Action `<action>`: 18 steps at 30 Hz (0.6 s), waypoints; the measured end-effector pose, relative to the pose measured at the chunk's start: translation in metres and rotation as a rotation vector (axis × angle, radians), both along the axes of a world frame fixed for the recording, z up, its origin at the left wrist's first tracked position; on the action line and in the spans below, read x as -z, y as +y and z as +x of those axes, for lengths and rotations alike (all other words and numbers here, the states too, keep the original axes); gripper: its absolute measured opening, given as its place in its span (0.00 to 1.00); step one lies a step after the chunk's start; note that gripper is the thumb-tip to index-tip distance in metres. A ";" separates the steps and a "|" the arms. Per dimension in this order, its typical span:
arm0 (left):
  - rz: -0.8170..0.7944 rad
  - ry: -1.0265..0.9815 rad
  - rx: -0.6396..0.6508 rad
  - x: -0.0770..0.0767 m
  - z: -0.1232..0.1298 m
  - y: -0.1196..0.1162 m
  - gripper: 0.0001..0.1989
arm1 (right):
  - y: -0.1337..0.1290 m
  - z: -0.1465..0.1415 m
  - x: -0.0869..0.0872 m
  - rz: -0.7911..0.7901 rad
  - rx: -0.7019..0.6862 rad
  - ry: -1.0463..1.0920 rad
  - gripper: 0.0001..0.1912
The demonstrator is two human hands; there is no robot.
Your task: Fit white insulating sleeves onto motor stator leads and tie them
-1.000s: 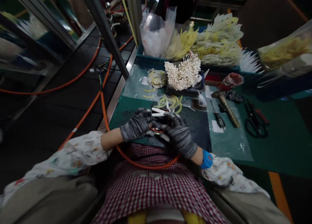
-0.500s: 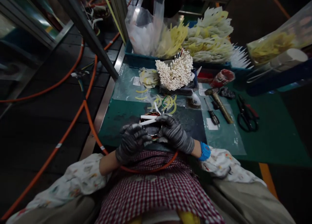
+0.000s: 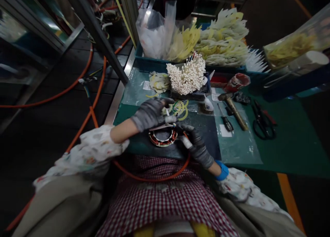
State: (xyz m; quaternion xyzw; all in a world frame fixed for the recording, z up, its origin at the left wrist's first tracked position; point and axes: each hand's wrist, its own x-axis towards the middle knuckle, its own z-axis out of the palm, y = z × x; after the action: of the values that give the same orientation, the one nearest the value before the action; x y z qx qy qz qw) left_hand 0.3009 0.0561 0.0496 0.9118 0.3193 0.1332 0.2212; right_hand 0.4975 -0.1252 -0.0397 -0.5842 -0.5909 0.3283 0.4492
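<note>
Windings of reddish orange show around the ring-shaped coil point(image 3: 163, 143), lying on the dark mat point(image 3: 205, 128) with its centre open. We hold our left hand point(image 3: 152, 114) palm down above its far edge, fingers bent. We angle our right hand point(image 3: 196, 146) inward at its right side, fingers partly curled. We cannot tell what either hand grips.

hammer point(image 3: 235, 111) — scissors point(image 3: 263, 123) — screwdriver beside hammer
</note>
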 end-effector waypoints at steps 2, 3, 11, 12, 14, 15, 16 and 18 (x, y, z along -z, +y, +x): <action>-0.024 0.186 0.119 -0.008 0.028 0.016 0.27 | -0.001 0.000 -0.006 -0.017 -0.011 0.041 0.20; -0.016 0.261 0.160 -0.012 0.037 0.020 0.28 | 0.000 0.000 -0.010 0.003 -0.002 0.034 0.20; 0.288 0.273 0.107 -0.006 0.012 -0.021 0.33 | 0.015 0.007 -0.036 0.180 -0.084 -0.240 0.23; 0.323 0.245 0.079 0.002 0.009 -0.027 0.24 | 0.017 0.008 -0.038 0.195 -0.090 -0.284 0.23; 0.347 0.180 0.064 0.015 0.006 -0.034 0.16 | 0.020 0.008 -0.041 0.199 -0.109 -0.370 0.23; 0.339 0.132 0.086 0.020 0.006 -0.035 0.16 | 0.021 0.009 -0.043 0.193 -0.124 -0.409 0.23; 0.313 0.081 0.125 0.024 0.006 -0.034 0.16 | 0.023 0.011 -0.046 0.186 -0.136 -0.444 0.23; 0.201 -0.010 0.241 0.025 0.007 -0.027 0.16 | 0.027 0.015 -0.050 0.154 -0.142 -0.490 0.21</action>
State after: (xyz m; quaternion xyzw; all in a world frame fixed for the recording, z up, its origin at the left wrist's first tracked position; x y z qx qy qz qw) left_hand 0.3078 0.0290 0.0244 0.9604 0.1914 0.1415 0.1446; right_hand 0.5126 -0.0980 0.0103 -0.5674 -0.7448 0.1617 0.3118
